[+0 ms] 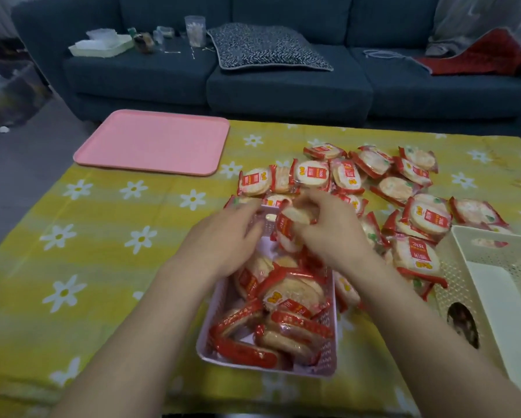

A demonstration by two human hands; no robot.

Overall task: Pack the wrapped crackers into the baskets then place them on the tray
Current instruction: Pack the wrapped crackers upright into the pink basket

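Red-and-clear wrapped cracker (286,229) pinched upright in your right hand (328,233) fingers; pale pink perforated basket (328,357) directly below, left hand (223,239) loose.

The left hand (223,236) covers the far left corner of the pink basket (211,342), and its fingers are blurred, so whether they touch the rim or a packet cannot be told. The right hand (328,233) hides most of the packet (286,227) it holds; only a red end and a pale edge show. Both forearms run off the bottom edge. The cream basket (494,285) is cut by the right edge, and its inside shows only partly. The print on the loose crackers (428,215) is too small to read. Small items on the sofa (283,89) beside the white tray (102,46) are too dim to identify. The table (102,251) continues past the frame's bottom.
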